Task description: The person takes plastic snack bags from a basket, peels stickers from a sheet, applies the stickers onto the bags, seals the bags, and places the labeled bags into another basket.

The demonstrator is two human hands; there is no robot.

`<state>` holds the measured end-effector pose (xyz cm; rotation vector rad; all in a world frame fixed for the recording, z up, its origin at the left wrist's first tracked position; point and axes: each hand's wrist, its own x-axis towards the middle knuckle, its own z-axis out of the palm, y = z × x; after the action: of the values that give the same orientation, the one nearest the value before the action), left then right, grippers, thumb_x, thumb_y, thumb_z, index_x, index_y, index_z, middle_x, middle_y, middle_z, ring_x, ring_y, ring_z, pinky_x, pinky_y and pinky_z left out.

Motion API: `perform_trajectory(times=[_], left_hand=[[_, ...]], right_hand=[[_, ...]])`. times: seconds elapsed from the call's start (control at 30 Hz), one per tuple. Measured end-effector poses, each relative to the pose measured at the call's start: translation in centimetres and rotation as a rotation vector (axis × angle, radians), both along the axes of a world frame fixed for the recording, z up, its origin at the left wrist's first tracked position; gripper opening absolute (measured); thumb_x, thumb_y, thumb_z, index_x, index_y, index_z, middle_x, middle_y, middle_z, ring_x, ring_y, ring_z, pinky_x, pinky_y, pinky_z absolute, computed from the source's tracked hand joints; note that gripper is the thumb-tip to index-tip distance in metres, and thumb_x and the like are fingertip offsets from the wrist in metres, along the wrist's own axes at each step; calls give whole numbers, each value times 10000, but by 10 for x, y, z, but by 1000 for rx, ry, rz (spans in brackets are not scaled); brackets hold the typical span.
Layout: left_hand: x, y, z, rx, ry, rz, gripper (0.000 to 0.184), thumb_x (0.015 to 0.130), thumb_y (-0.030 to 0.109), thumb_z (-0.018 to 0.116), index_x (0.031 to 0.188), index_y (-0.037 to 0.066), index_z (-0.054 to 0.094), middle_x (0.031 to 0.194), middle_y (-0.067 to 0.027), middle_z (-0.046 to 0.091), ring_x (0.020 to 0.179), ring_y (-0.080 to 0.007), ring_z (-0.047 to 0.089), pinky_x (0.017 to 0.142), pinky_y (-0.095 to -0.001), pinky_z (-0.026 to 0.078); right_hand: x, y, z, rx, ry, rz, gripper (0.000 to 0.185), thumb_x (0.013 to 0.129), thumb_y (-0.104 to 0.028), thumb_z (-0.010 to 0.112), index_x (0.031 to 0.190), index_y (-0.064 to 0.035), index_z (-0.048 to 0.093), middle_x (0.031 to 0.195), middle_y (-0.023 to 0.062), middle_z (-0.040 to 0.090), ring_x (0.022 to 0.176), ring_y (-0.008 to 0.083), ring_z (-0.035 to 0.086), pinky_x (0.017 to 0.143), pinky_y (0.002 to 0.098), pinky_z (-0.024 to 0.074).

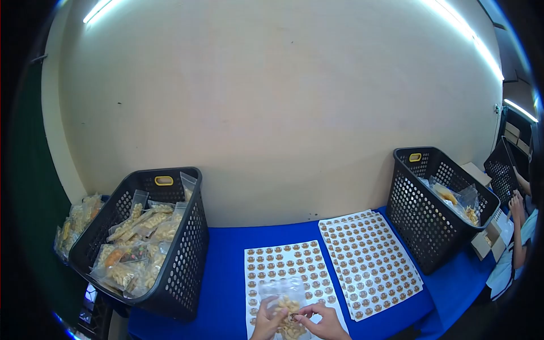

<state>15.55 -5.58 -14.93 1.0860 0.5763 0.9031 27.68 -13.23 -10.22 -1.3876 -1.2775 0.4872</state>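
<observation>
A clear plastic bag of pale snacks (290, 306) lies over a sheet of round brown stickers (283, 259) on the blue cloth. My left hand (268, 321) grips the bag's left side, its thumb on the front. My right hand (323, 322) pinches a small round brown sticker (293, 317) against the front of the bag. Some spots on the sheet lack stickers. To the right of it is a stack of similar sticker sheets (371, 263).
A black basket (190, 266) full of snack bags stands at the left, with more bags (79, 224) beyond it. Another black basket (413, 209) at the right holds a few bags. At the far right, a co-worker's arm (518, 243) shows near an open carton (486, 242).
</observation>
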Motion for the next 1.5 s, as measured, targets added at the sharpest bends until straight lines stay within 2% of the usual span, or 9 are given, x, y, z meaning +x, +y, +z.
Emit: perform_trajectory(times=[0.07, 0.7, 0.83, 0.9, 1.07, 1.17, 1.23, 1.3, 1.5], left_hand=[[-2, -3, 8, 112, 56, -20, 439, 745, 204, 544, 1093, 83, 307, 979, -110, 445, 847, -201, 493, 672, -287, 445], [7, -21, 13, 325, 224, -63, 320, 816, 229, 416, 1080, 67, 337, 999, -129, 424, 889, -218, 485, 711, -319, 431], [9, -21, 19, 267, 208, -95, 337, 807, 232, 432, 1085, 67, 339, 1000, -130, 431, 903, -215, 481, 719, -322, 433], [10, -20, 13, 403, 274, -71, 376, 792, 241, 460, 1101, 66, 337, 1002, -130, 438, 915, -218, 477, 723, -326, 431], [10, -21, 15, 421, 284, -54, 421, 779, 247, 481, 1124, 62, 328, 1021, -134, 432, 937, -233, 464, 749, -340, 417], [5, -21, 14, 432, 338, -71, 424, 777, 234, 485, 1126, 54, 327, 1033, -136, 427, 955, -236, 451, 768, -345, 404], [2, -24, 21, 350, 242, -79, 427, 772, 222, 497, 1120, 37, 332, 1042, -131, 426, 978, -226, 430, 786, -338, 382], [-3, -24, 26, 342, 240, -106, 423, 771, 218, 499, 1114, 30, 337, 1023, -119, 438, 975, -218, 426, 790, -325, 368], [-2, -30, 38, 362, 366, 63, 445, 706, 285, 588, 1027, 25, 422, 927, -109, 485, 865, -189, 477, 744, -310, 385]], right_hand=[[-5, 5, -4, -9, 58, 25, 143, 690, -131, 588, 757, -6, 569, 638, 71, 532, 590, 138, 485, 551, 261, 388], [6, -3, -12, -11, 152, 5, 105, 669, -98, 613, 720, -17, 570, 632, 63, 547, 556, 116, 501, 523, 239, 406], [12, -5, -5, 22, 152, 2, 93, 681, -84, 600, 712, -4, 565, 626, 71, 547, 558, 118, 510, 529, 246, 412], [14, -4, -3, 7, 201, 30, 93, 684, -84, 597, 707, -1, 563, 621, 74, 546, 557, 118, 511, 530, 247, 412], [17, 0, -5, 4, 254, 78, 84, 694, -81, 588, 704, 0, 568, 617, 79, 548, 544, 123, 511, 525, 246, 410], [16, 2, -7, -10, 241, 72, 170, 670, -149, 627, 665, -1, 544, 573, 72, 524, 512, 113, 487, 486, 238, 388], [20, 4, -20, -80, -12, -81, 321, 608, -251, 683, 604, -13, 468, 494, 36, 427, 454, 91, 394, 429, 233, 326], [18, 5, -10, 27, 4, -184, 457, 541, -341, 717, 578, -51, 365, 483, -12, 258, 456, 80, 234, 399, 244, 240], [19, 5, -21, -82, 20, -72, 422, 614, -375, 655, 562, -37, 408, 469, 0, 331, 441, 75, 277, 389, 239, 246]])
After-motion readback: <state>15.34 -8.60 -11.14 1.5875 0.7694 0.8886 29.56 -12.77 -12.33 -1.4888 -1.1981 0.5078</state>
